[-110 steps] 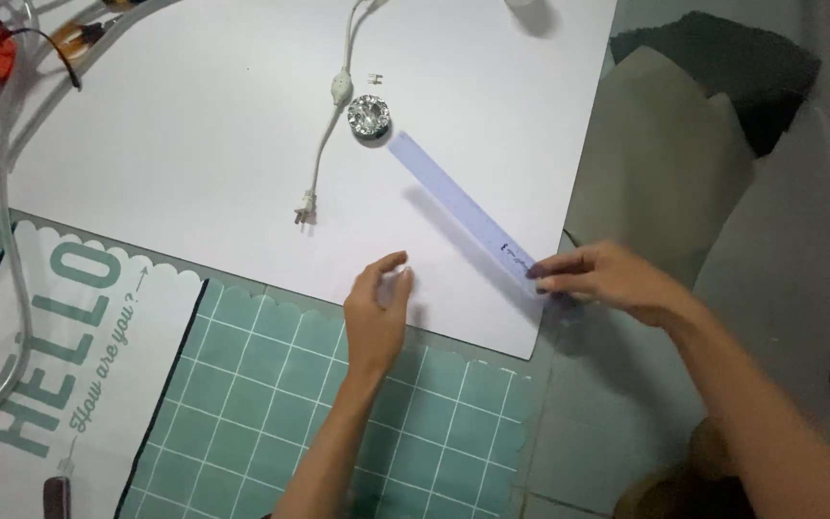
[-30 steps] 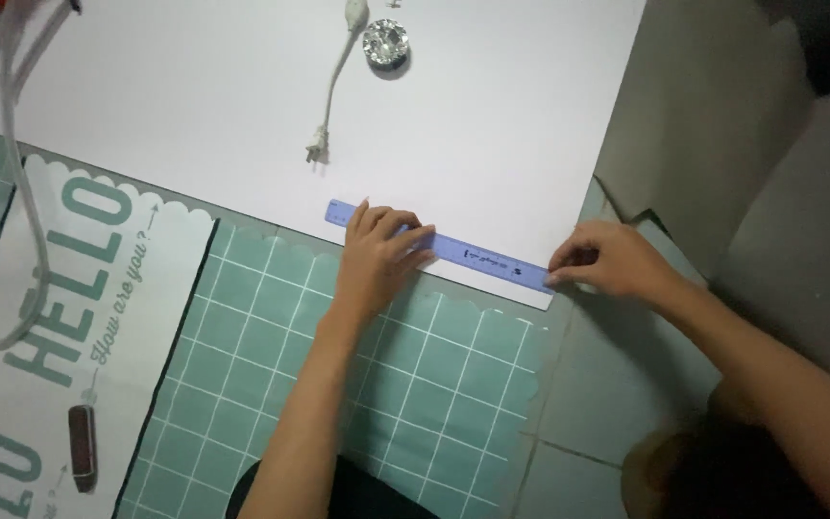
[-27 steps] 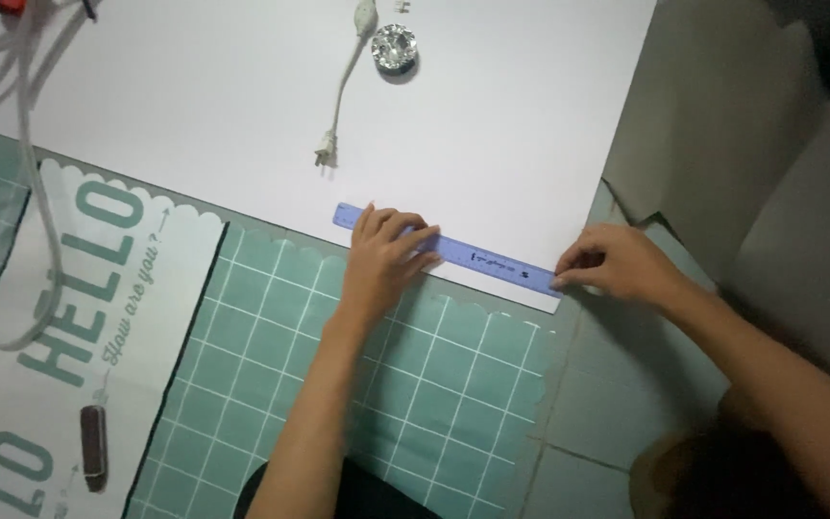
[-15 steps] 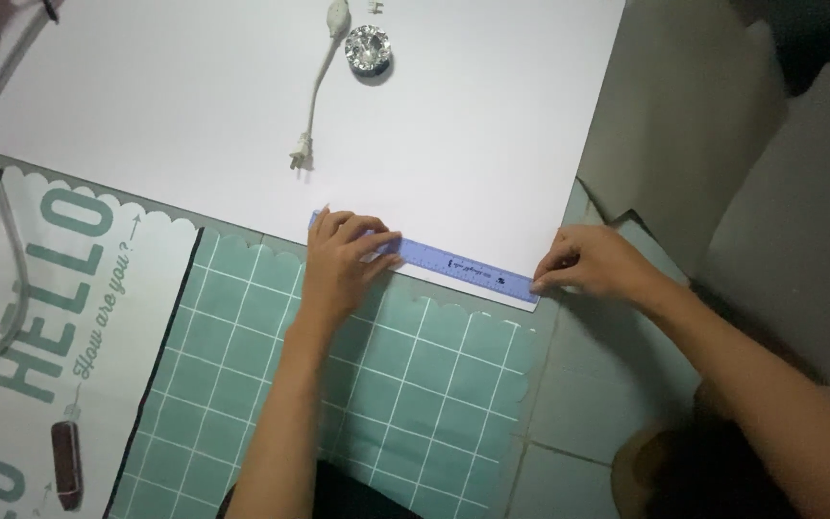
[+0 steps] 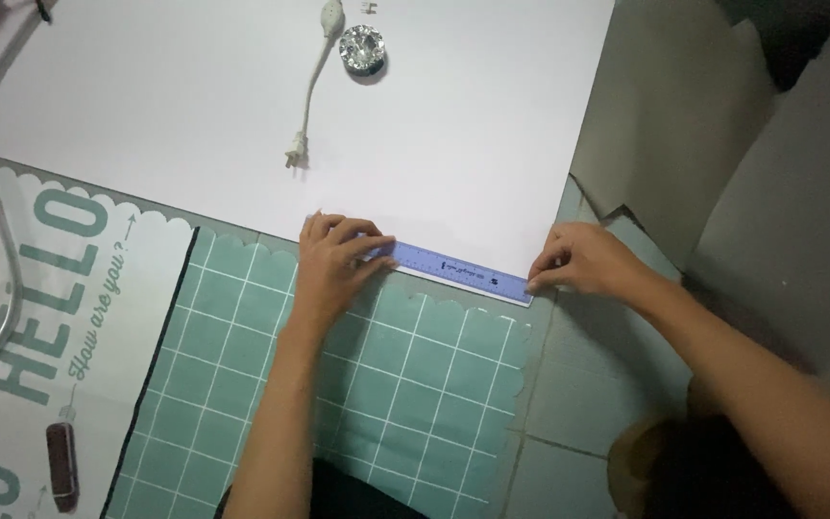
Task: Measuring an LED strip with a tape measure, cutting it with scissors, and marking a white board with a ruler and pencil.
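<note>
The left hand (image 5: pixel 333 264) is pressing its spread fingers flat on one end of a long, flat blue plastic ruler (image 5: pixel 453 271), while the right hand (image 5: pixel 583 261) is pinching the other end between fingertips. The ruler is lying between the hands along the near edge of a large white paper sheet (image 5: pixel 242 115), apparently being held at both ends to keep it from sliding. Beyond the left hand, a white cord with a plug (image 5: pixel 307 96) and a faceted glass knob (image 5: pixel 361 48) are resting on the sheet. Beneath the forearms, a teal grid-patterned mat (image 5: pixel 405 394) is covering the floor.
</note>
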